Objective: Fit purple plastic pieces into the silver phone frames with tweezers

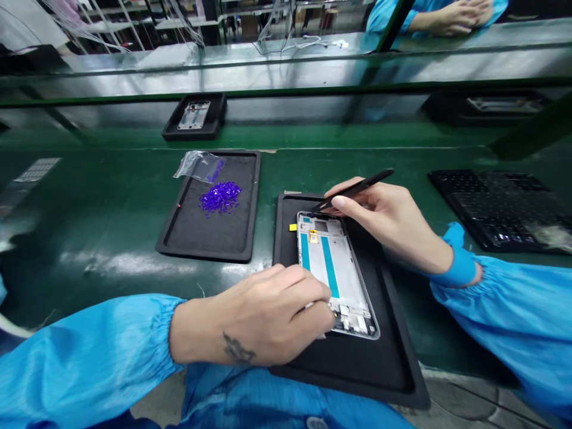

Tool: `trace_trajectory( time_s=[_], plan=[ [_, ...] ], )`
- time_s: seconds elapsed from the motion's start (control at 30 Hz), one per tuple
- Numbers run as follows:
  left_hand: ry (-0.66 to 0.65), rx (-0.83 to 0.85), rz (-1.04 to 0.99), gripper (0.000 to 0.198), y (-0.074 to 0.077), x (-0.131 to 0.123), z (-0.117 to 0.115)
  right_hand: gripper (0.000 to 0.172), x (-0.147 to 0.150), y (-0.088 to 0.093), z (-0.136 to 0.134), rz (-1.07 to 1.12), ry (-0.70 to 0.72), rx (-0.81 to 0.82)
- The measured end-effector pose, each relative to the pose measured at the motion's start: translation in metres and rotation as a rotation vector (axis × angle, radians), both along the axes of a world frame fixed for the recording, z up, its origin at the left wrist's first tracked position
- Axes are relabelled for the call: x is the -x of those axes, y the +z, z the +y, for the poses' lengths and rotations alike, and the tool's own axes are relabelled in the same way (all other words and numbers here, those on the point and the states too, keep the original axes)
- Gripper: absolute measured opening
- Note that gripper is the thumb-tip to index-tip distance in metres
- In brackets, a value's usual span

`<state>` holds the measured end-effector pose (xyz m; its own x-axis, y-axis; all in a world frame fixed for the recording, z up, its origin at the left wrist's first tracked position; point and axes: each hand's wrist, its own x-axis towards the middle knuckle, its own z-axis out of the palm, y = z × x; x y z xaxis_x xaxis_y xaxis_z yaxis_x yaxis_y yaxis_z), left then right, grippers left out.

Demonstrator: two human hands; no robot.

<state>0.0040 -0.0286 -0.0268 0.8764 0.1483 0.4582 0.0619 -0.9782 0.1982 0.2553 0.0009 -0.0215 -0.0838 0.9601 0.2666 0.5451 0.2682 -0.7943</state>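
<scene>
A silver phone frame (348,268) with blue strips lies tilted on a black tray (348,366) in front of me. My left hand (272,316) is closed at the frame's lower left edge, its thumb and fingers pinching there; the fingertips are partly hidden. Black tweezers (361,186) are in my right hand (384,220), gripped between thumb and fingers. Their tips reach the top edge of the phone frame. A small yellow tab (293,227) sticks out at the frame's upper left side.
Left of the work tray, another black tray (205,235) holds a pile of small purple pieces (221,198) and a clear plastic bag (199,165). Farther back a black box (217,119) contains another phone frame (194,115). On the right lies a dark gridded tray (504,202). Across the bench are a person's clasped hands (460,16).
</scene>
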Motion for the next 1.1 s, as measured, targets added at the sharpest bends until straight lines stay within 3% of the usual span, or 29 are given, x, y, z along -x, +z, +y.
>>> trace_trajectory(
  time_s=[0.2,0.63,0.9,1.1],
  plan=[
    [-0.002,0.011,-0.012,0.021,-0.0002,-0.0007,-0.0009,0.022,-0.0002,-0.0047,-0.0004,-0.08,-0.124,-0.06],
    [-0.008,0.007,0.009,0.022,-0.0002,-0.0013,-0.0015,0.018,0.0037,-0.0048,0.0001,-0.054,-0.145,-0.022],
    [-0.002,-0.004,0.015,0.023,-0.0013,-0.0012,-0.0018,0.018,0.0008,-0.004,-0.0015,-0.192,-0.069,-0.13],
    [-0.002,0.01,0.007,0.022,-0.0025,-0.0006,-0.002,0.015,0.0012,-0.0072,-0.007,-0.361,0.074,-0.32]
  ],
)
